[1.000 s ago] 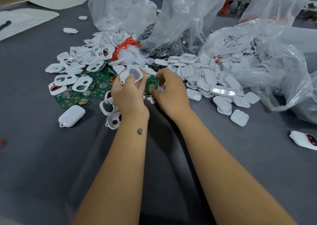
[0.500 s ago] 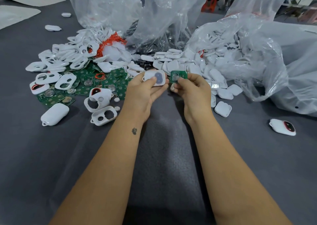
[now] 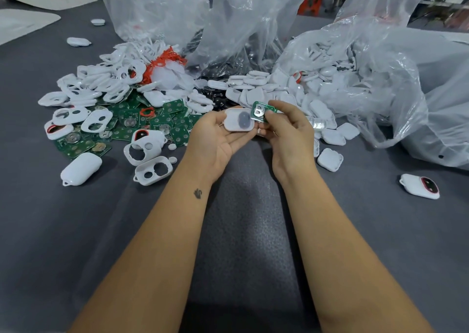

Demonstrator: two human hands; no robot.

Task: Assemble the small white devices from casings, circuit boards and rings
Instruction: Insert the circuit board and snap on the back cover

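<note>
At frame centre, the left hand [image 3: 215, 139] is cradling a white rounded plastic casing [image 3: 239, 123]; the right hand [image 3: 286, 132] is pinching a small green circuit board [image 3: 261, 111], seemingly tilted, risking misseating.

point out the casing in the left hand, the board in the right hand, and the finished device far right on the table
casing [image 3: 239, 123], head view, on its grey middle patch
board [image 3: 261, 111], head view, on the metal battery clip on its face
finished device [image 3: 419, 184], head view, on its white shell beside the red ring

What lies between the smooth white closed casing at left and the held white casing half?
Head view: two white open casings with cutouts, between closed casing and the half in the left hand.
</note>
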